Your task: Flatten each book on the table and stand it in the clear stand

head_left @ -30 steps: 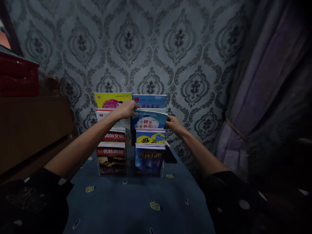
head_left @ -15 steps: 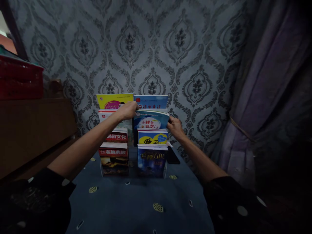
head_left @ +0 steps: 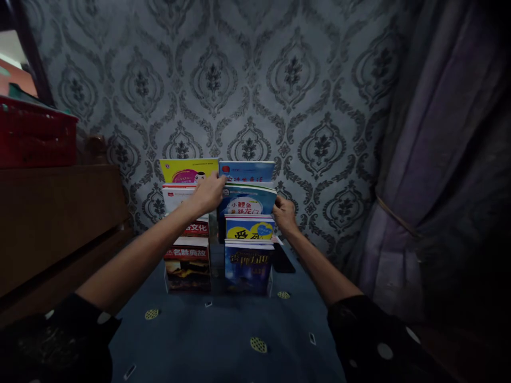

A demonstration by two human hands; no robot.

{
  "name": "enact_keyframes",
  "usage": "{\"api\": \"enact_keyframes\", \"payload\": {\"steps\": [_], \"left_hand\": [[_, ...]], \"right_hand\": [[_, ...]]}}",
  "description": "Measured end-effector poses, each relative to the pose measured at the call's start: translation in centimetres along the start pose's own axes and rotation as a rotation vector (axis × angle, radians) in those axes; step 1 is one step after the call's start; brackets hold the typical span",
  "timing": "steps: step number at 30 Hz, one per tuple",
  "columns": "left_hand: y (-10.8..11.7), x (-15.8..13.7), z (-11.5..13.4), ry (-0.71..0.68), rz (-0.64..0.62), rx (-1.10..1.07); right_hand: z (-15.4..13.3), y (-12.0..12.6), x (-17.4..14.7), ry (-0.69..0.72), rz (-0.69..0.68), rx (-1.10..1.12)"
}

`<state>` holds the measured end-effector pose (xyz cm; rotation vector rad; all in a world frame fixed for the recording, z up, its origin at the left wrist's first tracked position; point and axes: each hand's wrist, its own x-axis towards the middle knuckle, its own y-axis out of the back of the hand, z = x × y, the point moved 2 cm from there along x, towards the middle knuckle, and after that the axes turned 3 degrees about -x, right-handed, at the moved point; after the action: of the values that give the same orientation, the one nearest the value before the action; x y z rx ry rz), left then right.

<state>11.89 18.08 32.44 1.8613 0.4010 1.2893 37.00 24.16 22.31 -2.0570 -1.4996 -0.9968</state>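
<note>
Both my hands are closed on the side edges of a blue-green picture book (head_left: 248, 201) in the right column of a tiered stand. My left hand (head_left: 211, 192) grips its upper left edge, my right hand (head_left: 285, 214) its right edge. Behind it rises a light blue book (head_left: 249, 170). A yellow-and-blue book (head_left: 239, 230) and a dark blue book (head_left: 247, 270) stand in front. In the left column are a yellow book (head_left: 175, 169), a white-covered book (head_left: 174, 200) and red-titled books (head_left: 187, 265), partly hidden by my left forearm.
The stand rests on a table with a dark blue patterned cloth (head_left: 207, 340). A dark flat object (head_left: 284, 260) lies right of it. At left, a red basket (head_left: 38, 133) sits on a wooden cabinet (head_left: 59, 223). Patterned wall behind; purple curtain (head_left: 423, 202) at right.
The view has shifted slightly, so the books appear a little lower. My left hand sits slightly lower against the book. Both hands keep hold of the same book.
</note>
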Motion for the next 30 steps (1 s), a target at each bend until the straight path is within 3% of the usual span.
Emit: {"api": "enact_keyframes", "payload": {"steps": [4,9,13,18,22,26,28,30], "left_hand": [[-1.1,-2.5,0.5,-0.024,0.187,0.053],[-3.3,-4.9,-0.2,-0.030,0.309,0.095],[-3.8,-5.2,-2.2,0.043,0.316,0.092],[-3.6,-5.1,-4.1,0.017,0.283,0.085],[-2.3,-4.5,-5.0,-0.039,0.343,0.061],[0.7,-2.1,-6.0,-0.024,0.467,0.093],[2.0,-0.3,-6.5,-0.024,0.411,0.118],[2.7,1.3,-6.9,-0.028,0.265,0.124]], "right_hand": [[-0.2,0.0,-0.1,-0.001,0.007,0.011],[-0.7,0.2,0.3,0.000,-0.040,0.039],[-1.0,0.6,0.5,-0.001,-0.064,0.055],[-1.3,0.9,0.2,-0.009,-0.032,0.045],[-1.6,0.9,0.9,0.000,0.058,-0.014],[-3.0,1.3,3.5,0.048,0.228,-0.089],[-4.7,1.1,5.1,0.115,0.274,-0.151],[-7.1,0.3,6.3,0.271,0.247,-0.335]]}}
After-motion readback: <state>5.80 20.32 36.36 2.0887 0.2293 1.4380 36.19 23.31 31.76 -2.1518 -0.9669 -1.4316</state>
